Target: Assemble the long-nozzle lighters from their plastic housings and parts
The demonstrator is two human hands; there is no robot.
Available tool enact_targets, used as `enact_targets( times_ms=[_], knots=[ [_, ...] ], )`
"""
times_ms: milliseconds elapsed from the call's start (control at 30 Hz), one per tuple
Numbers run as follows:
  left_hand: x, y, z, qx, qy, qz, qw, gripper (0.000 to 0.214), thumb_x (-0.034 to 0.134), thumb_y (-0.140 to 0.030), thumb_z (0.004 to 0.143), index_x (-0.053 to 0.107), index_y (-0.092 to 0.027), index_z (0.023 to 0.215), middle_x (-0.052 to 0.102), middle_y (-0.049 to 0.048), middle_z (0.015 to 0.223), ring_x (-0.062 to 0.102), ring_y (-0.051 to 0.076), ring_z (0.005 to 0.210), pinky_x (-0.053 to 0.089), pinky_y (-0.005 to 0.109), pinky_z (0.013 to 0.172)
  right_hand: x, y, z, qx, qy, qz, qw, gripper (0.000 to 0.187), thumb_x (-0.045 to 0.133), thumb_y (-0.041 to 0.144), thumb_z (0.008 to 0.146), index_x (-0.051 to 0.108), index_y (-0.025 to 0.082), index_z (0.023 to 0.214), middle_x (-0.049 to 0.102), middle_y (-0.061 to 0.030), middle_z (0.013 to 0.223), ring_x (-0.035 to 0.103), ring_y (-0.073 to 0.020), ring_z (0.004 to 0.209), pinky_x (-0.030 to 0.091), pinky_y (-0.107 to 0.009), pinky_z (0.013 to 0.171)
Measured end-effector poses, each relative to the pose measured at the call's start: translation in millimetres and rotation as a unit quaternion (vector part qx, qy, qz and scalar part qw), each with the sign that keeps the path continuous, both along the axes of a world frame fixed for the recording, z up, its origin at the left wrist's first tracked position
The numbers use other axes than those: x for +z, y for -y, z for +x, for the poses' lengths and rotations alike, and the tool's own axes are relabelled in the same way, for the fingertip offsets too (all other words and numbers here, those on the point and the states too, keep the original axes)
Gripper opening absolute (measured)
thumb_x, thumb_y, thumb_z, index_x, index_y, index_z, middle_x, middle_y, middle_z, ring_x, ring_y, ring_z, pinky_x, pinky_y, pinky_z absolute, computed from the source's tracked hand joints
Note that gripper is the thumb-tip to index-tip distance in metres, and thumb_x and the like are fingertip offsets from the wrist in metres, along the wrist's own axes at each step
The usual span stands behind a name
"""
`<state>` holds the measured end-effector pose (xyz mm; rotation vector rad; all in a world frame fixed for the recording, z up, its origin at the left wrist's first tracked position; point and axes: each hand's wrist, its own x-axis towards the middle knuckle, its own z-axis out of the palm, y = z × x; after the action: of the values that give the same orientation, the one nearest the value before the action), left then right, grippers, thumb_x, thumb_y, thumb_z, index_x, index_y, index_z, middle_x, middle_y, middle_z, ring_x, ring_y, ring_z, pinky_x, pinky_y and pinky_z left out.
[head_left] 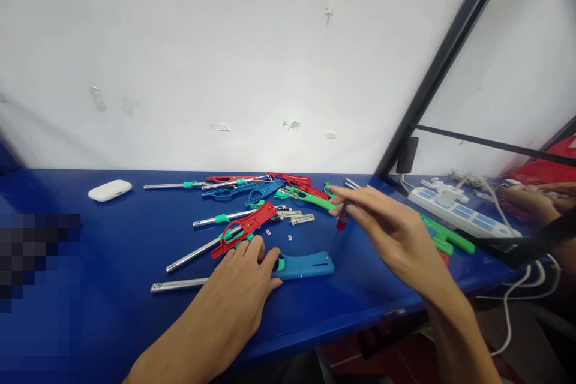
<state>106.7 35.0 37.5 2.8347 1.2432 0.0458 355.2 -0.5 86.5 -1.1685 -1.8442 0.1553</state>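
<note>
A long-reach lighter with a blue handle (306,266) and a metal barrel lies across the table near its front edge. My left hand (245,282) wraps over its middle, hiding the trigger area and part of the barrel. Between the thumb and fingers of my right hand (389,231) is a small screwdriver (342,218) with a dark red handle. Its thin shaft slants down to the handle's right end; whether the tip touches it I cannot tell. Just beyond my left hand lies a red lighter shell (245,231), and small pale metal parts (301,218) sit to its right.
Several taken-apart lighters and coloured shells (265,187) lie farther back on the blue table (112,240). At the back left is a white case (110,190). A white power strip (463,210) stands beyond a black frame post (432,78). Another person's hand (531,201) shows at far right.
</note>
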Motion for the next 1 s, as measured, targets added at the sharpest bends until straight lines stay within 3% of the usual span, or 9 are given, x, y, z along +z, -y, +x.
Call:
enact_targets(
  times_ms=[133,200,300,367,467,533,700,833,1000],
  knots=[
    [-4.8,-1.4,-1.6,0.001,0.009,-0.003,1.000,0.038,0.046,-0.024,0.111,0.059,-0.020,0.146,0.061,0.0174,0.131,0.065,0.036,0.117,0.056,0.057,0.097,3.5,3.9,3.6,-0.061,0.046,0.033,0.997,0.025,0.071,0.028,0.101,0.075,0.034,0.125,0.072,-0.0019,0.097,0.069,-0.0213,0.088,0.055,-0.035,0.081],
    [-5.9,-0.7,-2.3,0.002,0.011,0.000,1.000,0.037,0.046,-0.025,0.111,0.060,-0.020,0.145,0.061,0.0171,0.131,0.065,0.036,0.117,0.056,0.057,0.098,5.3,5.4,3.8,-0.067,0.080,0.037,0.994,0.018,0.067,0.030,0.104,0.078,0.031,0.118,0.072,-0.0043,0.105,0.069,-0.0227,0.095,0.054,-0.035,0.084],
    [-5.6,0.2,-1.8,0.002,0.012,0.001,1.000,0.037,0.046,-0.025,0.111,0.061,-0.020,0.144,0.062,0.0169,0.130,0.064,0.036,0.117,0.055,0.057,0.098,5.5,5.7,3.1,-0.037,0.079,0.012,0.996,0.033,0.051,0.027,0.111,0.068,0.031,0.138,0.072,-0.0065,0.121,0.068,-0.0239,0.111,0.054,-0.036,0.093],
    [-4.4,0.2,-0.9,0.003,0.009,0.000,1.000,0.037,0.046,-0.026,0.111,0.061,-0.020,0.144,0.061,0.0171,0.130,0.065,0.036,0.117,0.055,0.057,0.098,3.8,4.2,2.6,-0.038,0.074,0.012,0.996,0.038,0.050,0.024,0.111,0.062,0.031,0.146,0.074,-0.0053,0.114,0.070,-0.0225,0.102,0.054,-0.036,0.089],
    [-3.0,0.0,-0.4,0.003,0.003,-0.003,1.000,0.037,0.046,-0.025,0.111,0.061,-0.019,0.144,0.061,0.0171,0.129,0.065,0.036,0.115,0.056,0.057,0.097,1.2,1.3,1.7,-0.075,0.091,0.042,0.992,0.026,0.063,0.026,0.106,0.071,0.030,0.130,0.072,-0.0026,0.096,0.067,-0.0205,0.082,0.053,-0.034,0.078],
    [-3.0,-0.1,-0.9,0.001,0.004,-0.005,1.000,0.038,0.045,-0.024,0.111,0.060,-0.019,0.145,0.061,0.0170,0.129,0.065,0.036,0.115,0.056,0.057,0.096,0.7,0.3,1.1,-0.085,0.105,0.050,0.990,0.016,0.065,0.028,0.105,0.076,0.029,0.117,0.070,-0.0037,0.098,0.067,-0.0214,0.086,0.053,-0.034,0.079],
    [-3.9,-0.7,-1.0,-0.001,0.008,-0.008,1.000,0.039,0.044,-0.024,0.111,0.059,-0.019,0.146,0.061,0.0174,0.130,0.064,0.036,0.115,0.056,0.056,0.097,1.2,0.4,0.9,-0.041,0.098,0.015,0.994,0.036,0.048,0.026,0.111,0.063,0.032,0.144,0.071,-0.0067,0.110,0.068,-0.0243,0.099,0.054,-0.038,0.086],
    [-2.2,-0.6,-0.1,-0.001,0.005,-0.004,1.000,0.039,0.045,-0.023,0.111,0.059,-0.019,0.147,0.062,0.0175,0.132,0.065,0.035,0.116,0.056,0.055,0.098,2.6,2.4,0.7,-0.068,0.104,0.027,0.992,0.026,0.063,0.029,0.105,0.073,0.032,0.129,0.064,-0.0027,0.088,0.064,-0.0222,0.081,0.053,-0.036,0.076],
    [-1.4,1.1,-1.4,0.001,-0.004,0.006,1.000,0.038,0.047,-0.025,0.110,0.059,-0.021,0.147,0.061,0.0175,0.134,0.064,0.036,0.121,0.056,0.054,0.099,6.5,7.8,0.1,-0.030,0.096,0.002,0.995,0.036,0.049,0.030,0.111,0.068,0.035,0.141,0.069,-0.0066,0.115,0.066,-0.0248,0.105,0.052,-0.039,0.092]
  ],
)
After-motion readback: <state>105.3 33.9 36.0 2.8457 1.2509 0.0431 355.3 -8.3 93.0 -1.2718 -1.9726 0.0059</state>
